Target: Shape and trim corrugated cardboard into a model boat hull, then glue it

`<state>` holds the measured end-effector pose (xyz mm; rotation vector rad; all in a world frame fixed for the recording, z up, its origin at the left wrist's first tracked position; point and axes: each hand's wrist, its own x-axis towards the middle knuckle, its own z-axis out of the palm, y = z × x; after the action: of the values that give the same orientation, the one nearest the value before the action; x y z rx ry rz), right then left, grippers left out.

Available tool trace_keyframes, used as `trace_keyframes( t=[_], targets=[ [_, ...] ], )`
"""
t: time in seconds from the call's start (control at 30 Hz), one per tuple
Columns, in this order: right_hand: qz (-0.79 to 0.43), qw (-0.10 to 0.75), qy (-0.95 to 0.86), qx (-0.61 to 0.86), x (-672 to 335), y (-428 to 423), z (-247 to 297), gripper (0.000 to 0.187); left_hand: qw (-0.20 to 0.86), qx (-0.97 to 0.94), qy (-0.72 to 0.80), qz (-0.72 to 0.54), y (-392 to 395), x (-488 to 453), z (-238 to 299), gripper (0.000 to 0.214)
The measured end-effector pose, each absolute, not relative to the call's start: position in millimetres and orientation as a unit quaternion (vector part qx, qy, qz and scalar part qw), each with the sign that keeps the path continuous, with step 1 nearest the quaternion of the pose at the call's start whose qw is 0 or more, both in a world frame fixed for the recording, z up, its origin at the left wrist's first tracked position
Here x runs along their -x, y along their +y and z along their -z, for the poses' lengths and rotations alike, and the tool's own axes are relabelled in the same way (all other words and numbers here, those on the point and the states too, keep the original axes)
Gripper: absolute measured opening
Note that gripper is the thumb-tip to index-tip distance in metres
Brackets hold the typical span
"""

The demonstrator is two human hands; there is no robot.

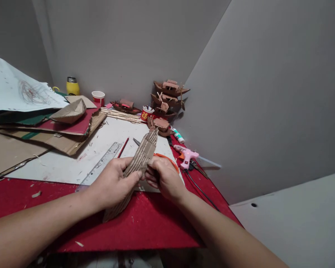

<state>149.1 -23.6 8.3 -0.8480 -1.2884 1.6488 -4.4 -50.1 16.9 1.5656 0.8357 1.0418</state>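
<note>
Both my hands hold a long strip of corrugated cardboard (145, 150) above the red table cover (145, 227). My left hand (113, 184) wraps round its middle, fingers closed on it. My right hand (163, 176) pinches the strip's right edge, fingers closed. The strip runs from near my left wrist up towards the model boats.
A metal ruler (102, 163), a red pencil (123, 147) and a white sheet (80, 156) lie ahead. A pink glue gun (187, 156) with its black cord sits right. Several brown model boats (167, 100), cups (98, 97), sticks and stacked cardboard (53, 130) crowd the back and left.
</note>
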Motion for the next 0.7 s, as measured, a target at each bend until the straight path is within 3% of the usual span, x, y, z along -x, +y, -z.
trace_keyframes(
  t=[0.23,0.47,0.7],
  targets=[
    [-0.661,0.414,-0.52,0.349,-150.8,-24.1,-9.1,0.024,0.527,-0.64,0.353,-0.434,-51.3,3.8,-17.9,0.021],
    [-0.641,0.404,-0.528,0.383,-154.8,-26.4,-13.4,0.018,0.61,-0.566,0.359,-0.424,-51.4,4.7,-17.6,0.02],
    [-0.597,0.352,-0.591,0.412,-158.2,-25.4,-12.1,0.014,0.621,-0.546,0.378,-0.415,-48.5,4.4,-13.1,0.02]
  ],
)
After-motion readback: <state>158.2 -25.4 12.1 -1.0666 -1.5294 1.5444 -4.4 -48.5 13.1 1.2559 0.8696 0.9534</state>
